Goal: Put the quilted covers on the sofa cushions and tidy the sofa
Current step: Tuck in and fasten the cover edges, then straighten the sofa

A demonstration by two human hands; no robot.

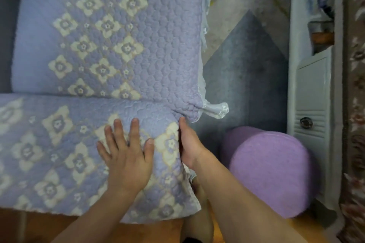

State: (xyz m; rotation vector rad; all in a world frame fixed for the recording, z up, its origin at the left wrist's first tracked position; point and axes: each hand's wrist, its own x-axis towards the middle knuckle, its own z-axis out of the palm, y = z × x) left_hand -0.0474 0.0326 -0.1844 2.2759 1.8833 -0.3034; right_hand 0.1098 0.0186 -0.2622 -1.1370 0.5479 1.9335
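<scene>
Head view, looking down over the sofa's right end

- Lilac quilted cover with cream flower diamonds (59, 144) lies over the near seat cushion and hangs down its front; a second lilac quilted flower-patterned cover (110, 35) lies on the cushion behind, its pale satin frill (214, 109) sticking out at the corner where the two meet
- Left hand (126, 156) lies flat on the near cover, fingers straight and spread wide, palm down, holding nothing. Judged: it pins the quilt so the fabric does not slide while the edge is worked
- Right hand (189, 144) stands on edge against the cover's right side, fingers straight and together, tips reaching up to the seam by the frill; whether the thumb hooks any fabric cannot be told. Judged: it pushes the side of the cover into line, or tucks it at the corner
- Step in hand, judged: smoothing and squaring the near cover; both covers already sit on cushions
- Purple fuzzy cylindrical bolster (270, 169) lies on the floor beside the sofa end, near the pale grey cabinet with a round knob (310, 104), likely put aside and yet to go back
- Grey patterned rug (246, 61) under the sofa end
</scene>
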